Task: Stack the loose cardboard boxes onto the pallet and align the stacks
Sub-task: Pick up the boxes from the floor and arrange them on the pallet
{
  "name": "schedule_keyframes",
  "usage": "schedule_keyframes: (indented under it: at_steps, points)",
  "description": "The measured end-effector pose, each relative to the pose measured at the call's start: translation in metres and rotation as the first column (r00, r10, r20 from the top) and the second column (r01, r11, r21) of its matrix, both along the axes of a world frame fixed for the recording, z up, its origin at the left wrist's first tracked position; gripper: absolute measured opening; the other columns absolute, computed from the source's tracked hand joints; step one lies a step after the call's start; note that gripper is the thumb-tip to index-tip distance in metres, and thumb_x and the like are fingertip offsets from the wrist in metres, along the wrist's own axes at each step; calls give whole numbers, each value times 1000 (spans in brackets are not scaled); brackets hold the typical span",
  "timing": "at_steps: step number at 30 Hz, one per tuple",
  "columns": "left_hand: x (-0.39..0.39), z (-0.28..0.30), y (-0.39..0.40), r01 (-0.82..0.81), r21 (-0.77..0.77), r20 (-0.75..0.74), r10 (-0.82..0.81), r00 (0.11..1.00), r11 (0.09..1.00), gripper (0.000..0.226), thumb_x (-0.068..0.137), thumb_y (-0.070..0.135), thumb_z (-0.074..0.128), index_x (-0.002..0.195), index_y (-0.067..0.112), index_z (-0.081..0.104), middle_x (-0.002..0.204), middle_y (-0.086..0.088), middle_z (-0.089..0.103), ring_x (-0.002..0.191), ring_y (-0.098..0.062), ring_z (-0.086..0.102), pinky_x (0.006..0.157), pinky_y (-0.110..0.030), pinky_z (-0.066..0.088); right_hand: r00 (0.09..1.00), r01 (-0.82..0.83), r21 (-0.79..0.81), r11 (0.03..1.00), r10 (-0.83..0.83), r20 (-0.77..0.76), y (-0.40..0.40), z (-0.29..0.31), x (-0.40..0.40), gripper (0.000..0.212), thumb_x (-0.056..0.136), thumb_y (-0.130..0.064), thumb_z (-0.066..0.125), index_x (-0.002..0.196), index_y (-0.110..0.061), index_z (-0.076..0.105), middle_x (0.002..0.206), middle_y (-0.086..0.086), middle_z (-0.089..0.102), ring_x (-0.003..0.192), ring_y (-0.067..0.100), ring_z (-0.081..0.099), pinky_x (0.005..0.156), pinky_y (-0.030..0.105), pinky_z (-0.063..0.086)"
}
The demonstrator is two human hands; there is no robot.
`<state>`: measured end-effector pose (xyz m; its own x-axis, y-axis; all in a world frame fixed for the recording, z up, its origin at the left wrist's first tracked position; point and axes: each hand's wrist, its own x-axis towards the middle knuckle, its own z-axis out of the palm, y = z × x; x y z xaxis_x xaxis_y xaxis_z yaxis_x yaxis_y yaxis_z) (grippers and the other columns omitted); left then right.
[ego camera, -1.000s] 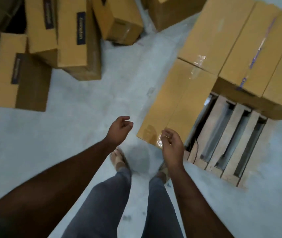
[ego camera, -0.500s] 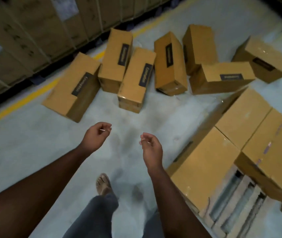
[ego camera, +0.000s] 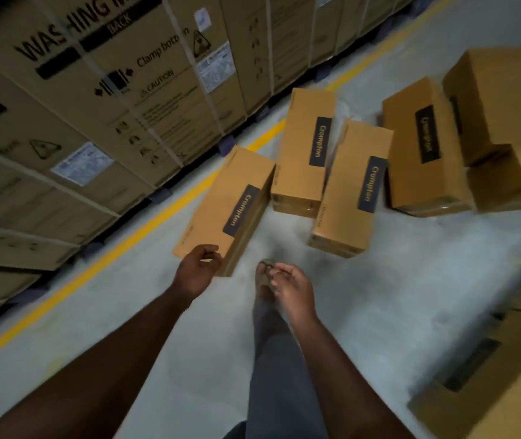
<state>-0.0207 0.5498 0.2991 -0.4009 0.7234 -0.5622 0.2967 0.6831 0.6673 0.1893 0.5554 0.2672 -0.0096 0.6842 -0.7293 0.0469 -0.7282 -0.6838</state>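
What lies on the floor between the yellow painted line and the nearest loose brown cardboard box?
In the head view, only bare grey concrete floor separates the yellow painted line from the nearest loose brown cardboard box.

arms: both forearms bare up to the bottom edge of the frame, no sleeve showing
left hand: bare, no glove, ring or watch
right hand: bare, no glove, no wristband
trousers: grey-blue cloth, plain, one leg running from lower centre up to mid frame
footwear: dull brown sandal at the leg's end, blurred, toes partly hidden by the right hand
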Motion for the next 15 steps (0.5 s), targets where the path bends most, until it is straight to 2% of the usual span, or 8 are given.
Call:
schedule_keyframes:
  at_steps: [2, 5, 8, 9, 10, 12, 14, 15]
  points:
    - [-30, -31, 40, 19, -61, -9, -20, 1000, 998, 25, 97, 2, 67, 122, 2, 65, 106, -7, 68, 97, -24, 63, 72, -16, 47, 998, -57, -13, 998, 57, -10, 41, -34, -39, 10, 97, -15, 69, 98, -22, 75, 106, 7, 76, 101, 31, 70, 95, 48, 56]
    - [-73, -83, 95, 36, -181, -37, -43, 998, 983, 29, 95, 4, 69, 124, 3, 65, 115, -13, 70, 106, -27, 67, 91, -27, 49, 956, -285, -92, 954, 290, 46, 94, -91, -91, 15, 99, -25, 61, 109, -30, 71, 122, 6, 70, 114, 27, 65, 103, 44, 52]
    - [-118, -144, 138, -13, -231, -61, -1, 998, 973, 28, 93, 5, 71, 121, 5, 66, 118, -15, 71, 99, -26, 68, 82, -19, 51, 843, -447, -128, 886, 464, 270, 134, -151, -135, 30, 100, -37, 59, 127, -28, 68, 124, 6, 72, 121, 25, 62, 108, 39, 47]
    - [-131, -165, 148, -48, -245, -67, 33, 997, 968, 29, 93, 6, 72, 122, 5, 65, 122, -15, 70, 102, -27, 68, 84, -22, 53, 823, -456, -149, 877, 480, 305, 145, -169, -149, 38, 99, -40, 61, 135, -27, 63, 128, 8, 71, 123, 27, 62, 108, 38, 47]
    - [-144, -190, 156, -73, -264, -79, 54, 995, 962, 33, 94, 7, 73, 125, 5, 63, 127, -15, 67, 110, -30, 67, 93, -29, 54, 826, -452, -182, 874, 486, 285, 154, -189, -163, 50, 99, -41, 63, 145, -24, 54, 139, 11, 64, 129, 29, 58, 111, 38, 44]
    - [-164, -238, 165, -67, -336, -91, 39, 995, 939, 50, 94, 16, 75, 138, 8, 55, 143, -14, 58, 129, -32, 57, 107, -41, 48, 809, -467, -245, 849, 523, 269, 160, -228, -190, 76, 100, -43, 62, 162, -17, 27, 166, 15, 33, 152, 32, 34, 121, 40, 28]
    - [-183, -278, 172, -14, -392, -85, -21, 996, 920, 70, 91, 29, 79, 149, 10, 44, 153, -12, 47, 138, -28, 49, 105, -34, 42, 684, -534, -212, 818, 566, 461, 153, -260, -211, 89, 99, -44, 59, 167, -20, 7, 174, 9, 4, 160, 33, 9, 125, 45, 17]
    - [-192, -294, 175, 30, -401, -92, -73, 993, 915, 76, 90, 33, 80, 151, 9, 41, 154, -12, 45, 139, -28, 46, 104, -31, 40, 620, -569, -159, 807, 548, 561, 148, -272, -221, 91, 97, -43, 59, 167, -22, 5, 175, 6, 2, 160, 33, 6, 125, 49, 19]
